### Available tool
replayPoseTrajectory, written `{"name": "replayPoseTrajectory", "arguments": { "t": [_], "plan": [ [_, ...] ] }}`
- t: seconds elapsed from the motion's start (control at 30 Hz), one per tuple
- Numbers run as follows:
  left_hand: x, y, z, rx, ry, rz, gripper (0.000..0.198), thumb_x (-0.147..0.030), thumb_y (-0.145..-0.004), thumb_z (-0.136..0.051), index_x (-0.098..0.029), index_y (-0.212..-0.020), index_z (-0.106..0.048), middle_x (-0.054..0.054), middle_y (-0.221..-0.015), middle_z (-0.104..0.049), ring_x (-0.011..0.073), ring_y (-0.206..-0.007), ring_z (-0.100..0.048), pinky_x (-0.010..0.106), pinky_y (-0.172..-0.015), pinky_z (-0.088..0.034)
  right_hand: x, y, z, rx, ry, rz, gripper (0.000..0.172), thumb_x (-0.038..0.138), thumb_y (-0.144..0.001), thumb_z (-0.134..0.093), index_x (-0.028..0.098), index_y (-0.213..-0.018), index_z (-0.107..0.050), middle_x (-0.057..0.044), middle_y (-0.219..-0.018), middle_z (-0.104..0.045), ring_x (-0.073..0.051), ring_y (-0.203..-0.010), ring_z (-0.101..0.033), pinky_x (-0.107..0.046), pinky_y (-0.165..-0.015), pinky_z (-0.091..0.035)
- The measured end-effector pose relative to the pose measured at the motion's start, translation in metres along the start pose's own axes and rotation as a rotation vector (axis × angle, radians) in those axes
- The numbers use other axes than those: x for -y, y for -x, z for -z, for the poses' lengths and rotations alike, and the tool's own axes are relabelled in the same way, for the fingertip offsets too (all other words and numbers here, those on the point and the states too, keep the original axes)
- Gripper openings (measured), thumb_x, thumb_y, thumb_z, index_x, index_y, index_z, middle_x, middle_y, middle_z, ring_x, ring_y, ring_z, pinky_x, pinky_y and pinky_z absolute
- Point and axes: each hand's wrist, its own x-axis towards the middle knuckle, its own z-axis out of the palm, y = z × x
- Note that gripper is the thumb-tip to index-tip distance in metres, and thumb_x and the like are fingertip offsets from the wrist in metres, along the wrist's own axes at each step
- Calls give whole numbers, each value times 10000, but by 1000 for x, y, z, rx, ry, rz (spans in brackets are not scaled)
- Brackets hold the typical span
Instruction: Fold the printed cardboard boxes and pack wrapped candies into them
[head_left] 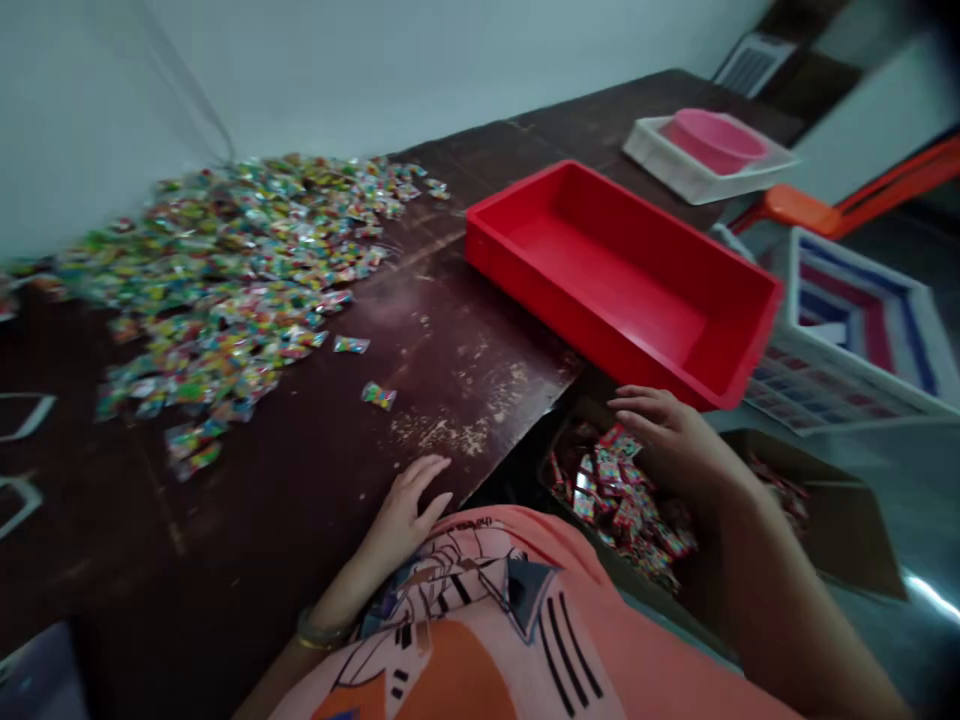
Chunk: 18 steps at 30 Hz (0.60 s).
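Observation:
My left hand [411, 508] rests by the table's near edge, fingers stretched out with nothing in them. Over a cardboard box [840, 520] hovers my right hand [667, 425], its fingers apart and empty, close to the lower edge of a red plastic tray [622, 290]. The tray is bare inside and juts past the table edge. Inside the box lie many red and silver wrapped packets [626, 500], partly hidden by my right arm. A large heap of small colourful wrapped candies [232, 270] covers the table's left back. Two loose candies, one of them a wrapped candy [379, 396], lie nearer my left hand.
The brown table [300, 480] runs along a pale wall. At its far right is a white tray [667, 160] with a pink basin [724, 140]. A white basket [855, 390] and an orange stool [802, 208] stand right. White frame-like pieces [30, 415] lie at far left.

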Motion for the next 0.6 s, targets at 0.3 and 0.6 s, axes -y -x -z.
{"name": "replayPoseTrajectory", "arguments": {
  "t": [0.3,0.6],
  "plan": [
    [10,-18,-1,27,-342,-124,383,-358,-898,-439,-244,-1245,-554,90,-1276,-580,259,-1220,-502,486,-1026,-395,-37,51,-125,163,202,-237,234,332,-834,-606,204,-994,-719,-91,-993,-719,-226,-950,-639,-309,-862,-447],
    [20,-33,-5,158,-552,-310,397,-390,-897,-409,-215,-1217,-568,112,-1249,-593,284,-1207,-503,487,-974,-431,-69,25,-182,17,109,-291,339,324,-951,-428,217,-1218,-608,-74,-1226,-620,-201,-1123,-534,-317,-975,-365]
  ]
}}
